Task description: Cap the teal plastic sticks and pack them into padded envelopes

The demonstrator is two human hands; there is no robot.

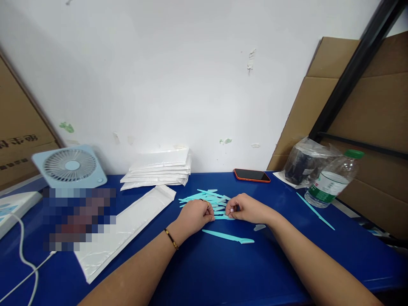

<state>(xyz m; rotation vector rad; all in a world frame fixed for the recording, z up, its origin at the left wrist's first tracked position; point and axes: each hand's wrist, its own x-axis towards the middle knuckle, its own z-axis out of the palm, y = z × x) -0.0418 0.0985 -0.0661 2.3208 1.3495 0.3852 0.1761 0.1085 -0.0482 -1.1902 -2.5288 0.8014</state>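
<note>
Left hand (pixel 198 215) and right hand (pixel 241 208) pinch one turquoise tool (pixel 220 217), well inside the table's (pixel 204 276) edges. A clear bag (pixel 311 148) encloses a dark object (pixel 297 167).

on table (pixel 255 267): fan (pixel 70 165) left, razors (pixel 207 196) middle, phone (pixel 252 175) behind, bottle (pixel 328 185) right.

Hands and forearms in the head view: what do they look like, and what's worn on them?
Both forearms show no sleeves, and the hands no gloves. The left hand wears a gold-coloured ring, with a thin dark bracelet with gold-coloured parts on its wrist. The right hand has no visible bracelet.
</note>
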